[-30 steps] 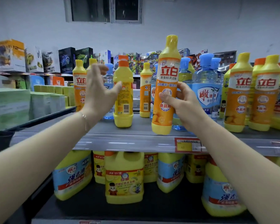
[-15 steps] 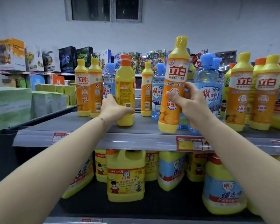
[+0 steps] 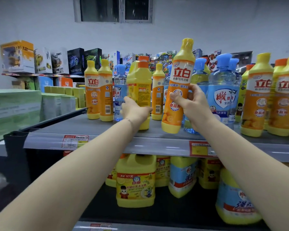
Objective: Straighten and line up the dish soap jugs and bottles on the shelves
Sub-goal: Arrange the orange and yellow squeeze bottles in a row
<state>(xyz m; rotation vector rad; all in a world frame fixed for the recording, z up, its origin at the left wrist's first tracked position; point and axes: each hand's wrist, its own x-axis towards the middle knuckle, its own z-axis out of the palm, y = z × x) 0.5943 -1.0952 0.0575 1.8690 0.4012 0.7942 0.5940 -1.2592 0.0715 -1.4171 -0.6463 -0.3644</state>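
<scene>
On the shelf (image 3: 77,125), a jug (image 3: 139,84) is gripped by the left hand (image 3: 135,110). Right of the jug, a tilted orange bottle (image 3: 178,80) is held by the right hand (image 3: 192,102), with blue bottles (image 3: 222,90) crowded behind.

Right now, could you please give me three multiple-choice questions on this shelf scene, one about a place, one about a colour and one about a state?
1. Where does the yellow jug with the cartoon label stand?
A. beside the toy boxes
B. on the lower shelf
C. in a hand

2. What colour is the cap of the yellow bottle that the left hand grips?
A. blue
B. green
C. orange

3. How is the orange-labelled bottle that the right hand holds?
A. tilted
B. lying flat
C. upside down

Answers: 1 B, it stands among other jugs under the price strips; 2 C, the cap shows orange above the yellow body; 3 A, its yellow cap leans to the right of its base.
</scene>
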